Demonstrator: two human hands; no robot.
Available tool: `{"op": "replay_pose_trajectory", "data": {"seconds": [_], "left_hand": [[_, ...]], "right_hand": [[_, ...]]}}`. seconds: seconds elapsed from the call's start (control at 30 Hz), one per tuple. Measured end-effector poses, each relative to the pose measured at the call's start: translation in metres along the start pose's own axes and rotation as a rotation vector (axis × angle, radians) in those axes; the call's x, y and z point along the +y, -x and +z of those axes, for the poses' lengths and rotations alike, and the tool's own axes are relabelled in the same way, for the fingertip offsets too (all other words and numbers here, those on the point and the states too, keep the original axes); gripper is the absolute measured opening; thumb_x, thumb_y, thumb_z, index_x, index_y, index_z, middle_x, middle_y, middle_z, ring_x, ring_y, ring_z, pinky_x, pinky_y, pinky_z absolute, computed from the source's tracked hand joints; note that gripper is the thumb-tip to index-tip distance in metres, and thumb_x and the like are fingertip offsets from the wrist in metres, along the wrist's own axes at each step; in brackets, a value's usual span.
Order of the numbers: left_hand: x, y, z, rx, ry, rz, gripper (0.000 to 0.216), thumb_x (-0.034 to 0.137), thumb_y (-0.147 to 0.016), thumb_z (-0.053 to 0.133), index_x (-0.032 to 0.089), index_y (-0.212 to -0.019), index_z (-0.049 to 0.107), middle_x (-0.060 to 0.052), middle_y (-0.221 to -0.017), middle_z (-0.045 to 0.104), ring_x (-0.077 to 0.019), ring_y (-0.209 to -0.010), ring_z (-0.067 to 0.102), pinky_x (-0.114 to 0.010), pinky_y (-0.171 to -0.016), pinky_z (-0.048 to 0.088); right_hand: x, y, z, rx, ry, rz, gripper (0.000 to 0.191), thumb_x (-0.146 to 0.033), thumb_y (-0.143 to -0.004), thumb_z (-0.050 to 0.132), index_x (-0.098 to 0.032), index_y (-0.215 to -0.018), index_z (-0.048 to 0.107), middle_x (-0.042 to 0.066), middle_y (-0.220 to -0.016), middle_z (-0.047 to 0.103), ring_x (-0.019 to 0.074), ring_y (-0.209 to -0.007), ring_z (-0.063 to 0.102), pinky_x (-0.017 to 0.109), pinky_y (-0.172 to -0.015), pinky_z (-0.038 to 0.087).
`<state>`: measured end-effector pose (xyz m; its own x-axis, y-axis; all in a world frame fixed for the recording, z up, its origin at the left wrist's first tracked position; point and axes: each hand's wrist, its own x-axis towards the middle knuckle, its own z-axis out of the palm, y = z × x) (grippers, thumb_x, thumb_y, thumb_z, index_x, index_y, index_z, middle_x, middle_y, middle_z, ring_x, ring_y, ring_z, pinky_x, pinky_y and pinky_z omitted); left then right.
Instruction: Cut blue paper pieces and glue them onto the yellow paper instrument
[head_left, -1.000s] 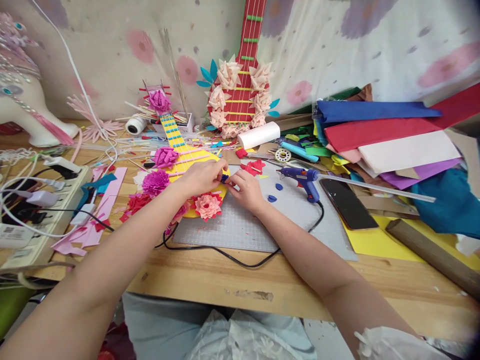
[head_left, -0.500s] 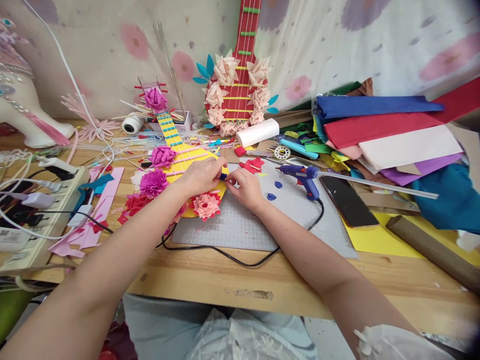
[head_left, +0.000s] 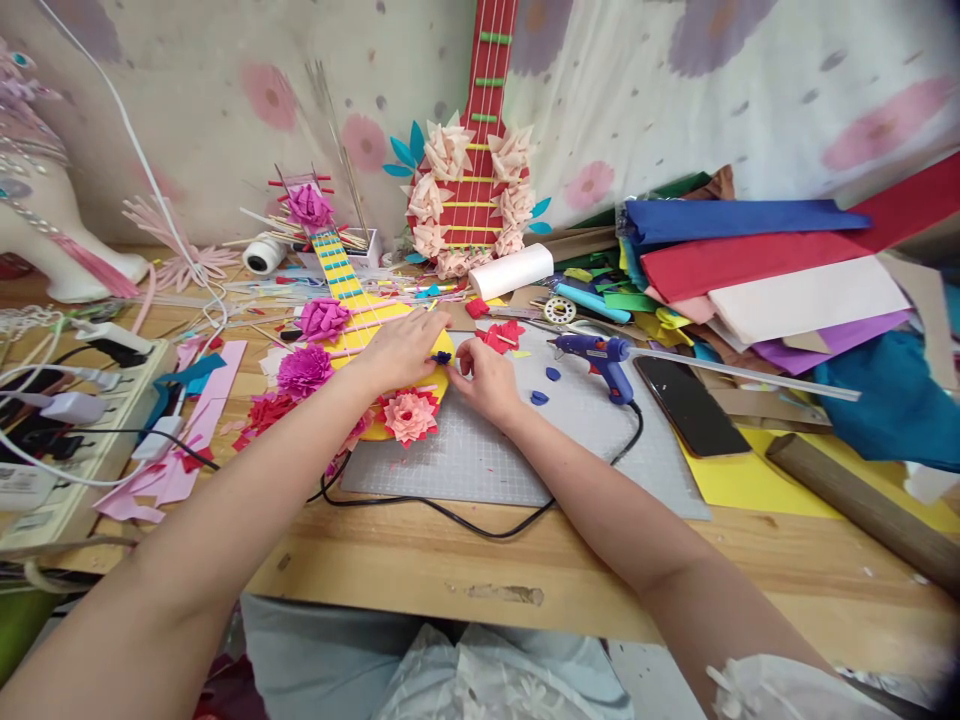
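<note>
A small dark blue paper flower (head_left: 443, 357) sits at the right edge of a yellow paper guitar (head_left: 386, 325), between my two hands. My left hand (head_left: 405, 350) lies over the guitar body, its fingers curled and its thumb side at the flower. From the right, my right hand (head_left: 484, 378) meets the flower with thumb and forefinger bent in a pinch. Purple paper flowers (head_left: 305, 372) and a pink and red paper flower (head_left: 410, 415) decorate the guitar. Two blue paper petals (head_left: 539, 397) lie on the grey cutting mat (head_left: 480, 460).
A blue glue gun (head_left: 600, 360) with a long glue stick rests on the mat, its black cord (head_left: 450, 515) looping in front. Nearby are a phone (head_left: 691, 405), stacked coloured paper (head_left: 772, 260), a power strip (head_left: 112, 440) and a red paper guitar (head_left: 480, 190).
The blue flower shows more openly between my hands. My right fingers have loosened a little and shifted slightly, while my left hand stays over the guitar. The view has shifted slightly.
</note>
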<state>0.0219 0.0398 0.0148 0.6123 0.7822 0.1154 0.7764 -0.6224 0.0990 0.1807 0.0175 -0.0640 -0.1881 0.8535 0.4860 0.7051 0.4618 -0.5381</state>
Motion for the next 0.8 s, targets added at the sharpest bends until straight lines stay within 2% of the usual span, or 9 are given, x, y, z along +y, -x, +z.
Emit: {"op": "replay_pose_trajectory", "data": {"seconds": [0.17,0.3,0.47,0.57,0.67,0.8], "left_hand": [[0.001,-0.002,0.002,-0.015,-0.032,0.015,0.045,0.014,-0.072,0.052,0.018,-0.116,0.042,-0.011,-0.121,0.052,-0.0249,-0.119,0.045,-0.038,-0.098,0.036],[0.002,-0.001,0.003,0.014,-0.010,0.000,0.043,0.014,-0.072,0.052,0.017,-0.114,0.043,-0.012,-0.117,0.054,-0.0254,-0.117,0.047,-0.038,-0.095,0.038],[0.005,0.004,0.002,0.054,0.070,-0.148,0.043,0.016,-0.071,0.053,0.019,-0.112,0.042,-0.007,-0.100,0.059,-0.0232,-0.100,0.056,-0.034,-0.080,0.044],[0.004,0.009,0.001,0.080,0.216,-0.300,0.046,0.020,-0.070,0.057,0.021,-0.112,0.039,-0.003,-0.089,0.062,-0.0189,-0.084,0.060,-0.030,-0.068,0.044],[-0.002,0.013,0.003,0.070,0.457,-0.458,0.047,0.024,-0.069,0.060,0.021,-0.110,0.038,0.000,-0.078,0.064,-0.0159,-0.072,0.061,-0.027,-0.063,0.045],[-0.008,0.014,0.008,-0.027,0.720,-0.546,0.047,0.025,-0.066,0.063,0.021,-0.106,0.038,0.000,-0.075,0.068,-0.0171,-0.076,0.065,-0.028,-0.067,0.047]], "right_hand": [[-0.001,0.000,0.000,-0.018,-0.004,0.023,0.011,-0.027,-0.078,0.054,-0.020,-0.083,0.047,0.000,-0.068,0.057,0.0136,-0.061,0.053,0.025,-0.057,0.034],[0.001,0.000,0.000,-0.011,-0.003,0.029,0.011,-0.029,-0.079,0.054,-0.020,-0.083,0.048,-0.001,-0.066,0.058,0.0137,-0.061,0.053,0.025,-0.056,0.033],[0.002,0.000,0.000,-0.015,-0.011,0.039,0.013,-0.032,-0.080,0.054,-0.020,-0.084,0.049,-0.001,-0.066,0.058,0.0138,-0.061,0.053,0.024,-0.056,0.034],[0.002,0.002,-0.001,-0.015,-0.030,0.052,0.017,-0.035,-0.080,0.055,-0.020,-0.084,0.050,-0.001,-0.065,0.057,0.0135,-0.061,0.053,0.024,-0.056,0.034],[0.002,0.007,-0.004,-0.005,-0.053,0.029,0.016,-0.036,-0.081,0.055,-0.020,-0.080,0.054,0.000,-0.065,0.057,0.0130,-0.062,0.053,0.024,-0.057,0.036],[0.001,0.014,-0.007,0.010,-0.048,-0.092,0.017,-0.030,-0.083,0.053,-0.019,-0.074,0.061,0.001,-0.066,0.058,0.0130,-0.064,0.052,0.025,-0.061,0.038]]}}
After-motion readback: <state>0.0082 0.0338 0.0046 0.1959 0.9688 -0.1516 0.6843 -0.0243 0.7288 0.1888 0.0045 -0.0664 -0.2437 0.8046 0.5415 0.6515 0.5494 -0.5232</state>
